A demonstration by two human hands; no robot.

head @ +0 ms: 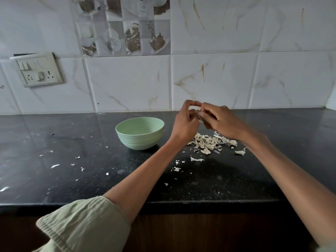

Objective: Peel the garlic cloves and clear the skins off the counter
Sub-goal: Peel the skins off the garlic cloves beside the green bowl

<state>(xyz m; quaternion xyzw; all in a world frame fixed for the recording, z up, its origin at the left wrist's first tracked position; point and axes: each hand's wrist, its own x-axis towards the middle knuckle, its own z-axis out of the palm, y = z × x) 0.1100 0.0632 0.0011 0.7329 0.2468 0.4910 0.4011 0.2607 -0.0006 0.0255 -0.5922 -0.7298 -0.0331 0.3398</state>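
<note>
Both hands are up above the desk (54,142), the left hand (185,124) and right hand (221,120) pinching one small garlic clove (200,118) between curled fingers, so peeling looks only partly done. A pile of skins (209,142) lies just under the hands, more bits are spread to their left, and the green bowl (140,132) sits left of them, so the cleaning up is not yet done.

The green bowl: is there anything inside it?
Only the far inner wall of the green bowl shows, and it looks bare. The near rim hides the bottom, so peeled cloves could lie there unseen. The garlic skins lie on the counter beside it.
</note>
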